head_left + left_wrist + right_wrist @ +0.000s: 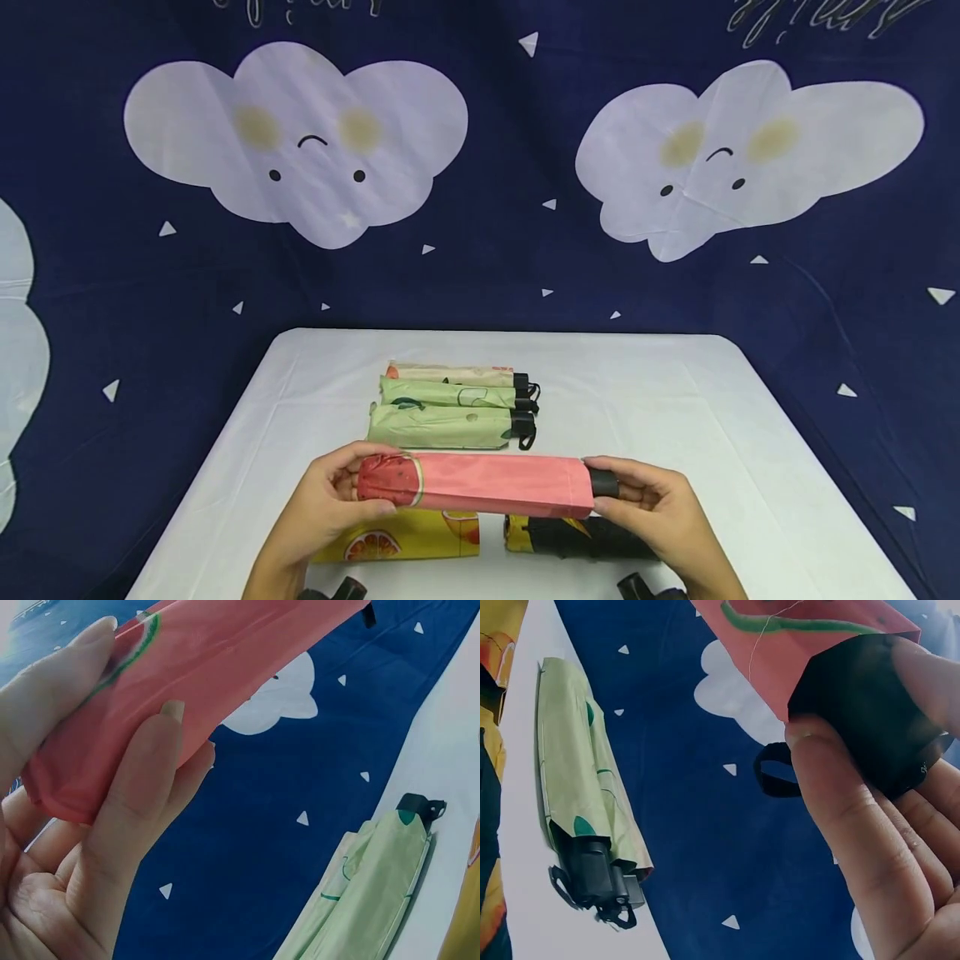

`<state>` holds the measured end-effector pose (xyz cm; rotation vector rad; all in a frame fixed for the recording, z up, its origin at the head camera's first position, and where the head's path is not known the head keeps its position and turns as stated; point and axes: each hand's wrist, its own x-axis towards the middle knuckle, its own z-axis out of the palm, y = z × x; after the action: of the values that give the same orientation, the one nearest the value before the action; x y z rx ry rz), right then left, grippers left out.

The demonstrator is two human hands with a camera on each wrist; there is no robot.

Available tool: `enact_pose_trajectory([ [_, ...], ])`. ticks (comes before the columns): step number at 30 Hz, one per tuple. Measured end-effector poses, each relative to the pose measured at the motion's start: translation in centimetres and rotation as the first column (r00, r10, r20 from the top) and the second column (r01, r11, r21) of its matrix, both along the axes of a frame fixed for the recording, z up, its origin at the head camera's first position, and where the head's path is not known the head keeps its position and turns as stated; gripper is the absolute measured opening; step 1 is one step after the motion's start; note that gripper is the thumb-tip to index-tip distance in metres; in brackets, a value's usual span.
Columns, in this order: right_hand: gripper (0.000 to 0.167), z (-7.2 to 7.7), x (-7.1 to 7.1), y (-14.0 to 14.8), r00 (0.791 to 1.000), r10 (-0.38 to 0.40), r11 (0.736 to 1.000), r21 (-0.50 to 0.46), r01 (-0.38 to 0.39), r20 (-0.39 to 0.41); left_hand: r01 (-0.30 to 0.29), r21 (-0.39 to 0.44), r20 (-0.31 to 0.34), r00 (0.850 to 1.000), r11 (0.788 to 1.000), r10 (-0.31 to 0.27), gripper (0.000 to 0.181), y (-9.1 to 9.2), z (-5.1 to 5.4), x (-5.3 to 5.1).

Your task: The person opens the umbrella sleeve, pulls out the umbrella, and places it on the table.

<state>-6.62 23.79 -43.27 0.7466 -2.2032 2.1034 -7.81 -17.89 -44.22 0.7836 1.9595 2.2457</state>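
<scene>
Cloth (495,275), dark blue and cloud-printed, spreads well beyond the fingers, and a white table (637,392) lies beneath them. Six folded umbrellas show, and judging by how they lie, about half are lined up: a broad green umbrella (442,427), a slimmer green umbrella (431,393) and a cream umbrella (465,376) sit side by side just beyond the fingers. Left outside that row are three more. The pink umbrella (502,483) spans the gap between the two hands, seemingly midway through its handling; a yellow umbrella (427,537) lies on the person's side of the left fingers, and a black umbrella (577,542) on the person's side of the right ones. The left hand (322,500) grasps the watermelon-printed end, thumb on one side and fingers on the other; the right hand (663,500) pinches the dark handle (862,705) between thumb and fingers. Only the head view takes in both grips and the whole layout together. The left wrist view shows how the fingers bend around the printed end, but the black umbrella is missing from it. The right wrist view reveals a green stripe next to the handle and, smallest of all, a strap loop (780,790) hanging beside the fingertips, neither of which the head view shows.
</scene>
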Motion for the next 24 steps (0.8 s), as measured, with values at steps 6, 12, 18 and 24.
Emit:
enact_pose_trajectory([
  [6, 0.039, -0.4, -0.4, -0.2, 0.999, -0.033, 0.999, -0.001, 0.033, -0.004, -0.003, -0.013, -0.038, 0.999, 1.000, 0.002, 0.051, 0.0, 0.1, -0.2],
  [12, 0.036, -0.7, -0.8, -0.3, 0.997, -0.071, 0.997, -0.009, 0.071, 0.009, -0.014, -0.012, -0.049, 0.999, 1.000, 0.013, 0.052, 0.1, 0.3, -0.5],
  [18, 0.038, -0.8, -1.2, -0.6, 0.998, -0.057, 0.997, -0.053, 0.057, 0.008, -0.026, -0.008, -0.068, 0.997, 1.000, 0.026, 0.052, -0.1, 0.5, -0.6],
  [24, 0.040, -0.7, -1.4, -0.6, 0.998, -0.055, 0.994, -0.094, 0.056, 0.017, -0.034, -0.021, -0.097, 0.995, 0.999, 0.032, 0.053, -0.3, 0.7, -0.9],
])
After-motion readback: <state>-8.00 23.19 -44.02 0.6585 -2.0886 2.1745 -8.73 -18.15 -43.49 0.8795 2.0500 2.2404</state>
